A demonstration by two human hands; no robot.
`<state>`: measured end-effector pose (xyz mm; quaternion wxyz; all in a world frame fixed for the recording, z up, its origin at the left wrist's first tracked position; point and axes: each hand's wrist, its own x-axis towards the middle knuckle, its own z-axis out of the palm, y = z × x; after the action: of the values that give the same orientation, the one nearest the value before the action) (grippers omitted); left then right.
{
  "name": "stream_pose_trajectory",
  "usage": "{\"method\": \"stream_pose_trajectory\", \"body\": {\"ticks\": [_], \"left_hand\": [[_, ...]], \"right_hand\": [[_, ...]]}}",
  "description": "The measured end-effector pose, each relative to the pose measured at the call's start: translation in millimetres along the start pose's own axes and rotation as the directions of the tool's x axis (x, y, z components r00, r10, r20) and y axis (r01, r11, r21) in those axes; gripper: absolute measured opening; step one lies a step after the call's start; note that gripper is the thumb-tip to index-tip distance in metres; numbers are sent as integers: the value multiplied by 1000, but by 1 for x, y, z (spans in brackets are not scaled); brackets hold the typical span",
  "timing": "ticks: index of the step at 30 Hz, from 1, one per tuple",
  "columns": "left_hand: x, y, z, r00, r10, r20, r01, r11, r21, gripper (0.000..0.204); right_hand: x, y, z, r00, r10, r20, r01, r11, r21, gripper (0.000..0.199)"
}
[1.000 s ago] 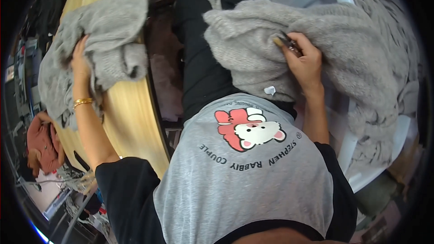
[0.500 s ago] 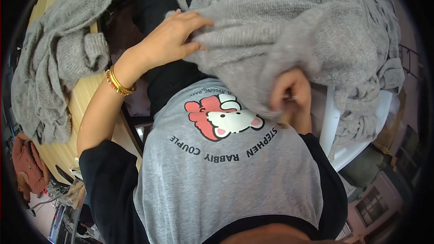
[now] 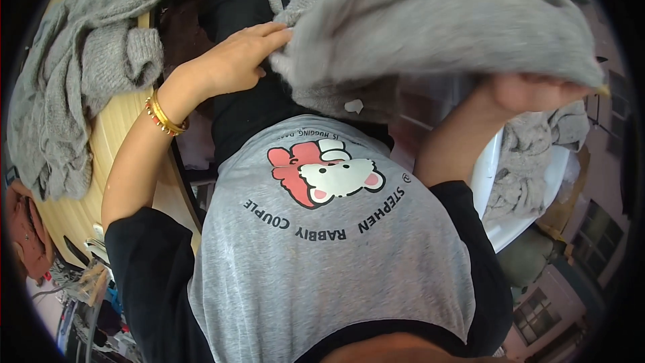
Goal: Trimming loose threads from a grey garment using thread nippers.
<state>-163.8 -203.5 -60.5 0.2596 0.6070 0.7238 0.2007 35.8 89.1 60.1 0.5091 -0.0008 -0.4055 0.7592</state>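
A single view, taken from the person's head and pointed steeply down along their own chest and lap. It sits very near the body: the grey shirt (image 3: 336,255) fills the lower middle, and both forearms rise from the lower edge. The wide fisheye lens bends the wooden table (image 3: 121,141) along the left rim and a white tub (image 3: 494,181) at the right. A dark ring frames the round picture.
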Motion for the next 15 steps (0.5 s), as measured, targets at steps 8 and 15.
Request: {"method": "stream_pose_trajectory", "body": {"ticks": [8, 15], "left_hand": [[18, 14, -39, 987, 68, -144, -76, 996, -54, 35], [15, 58, -59, 962, 247, 119, -141, 817, -559, 28]], "right_hand": [[19, -102, 4, 855, 181, 486, -388, 844, 369, 63], [1, -75, 62, 914, -401, -66, 333, 832, -444, 61]]}}
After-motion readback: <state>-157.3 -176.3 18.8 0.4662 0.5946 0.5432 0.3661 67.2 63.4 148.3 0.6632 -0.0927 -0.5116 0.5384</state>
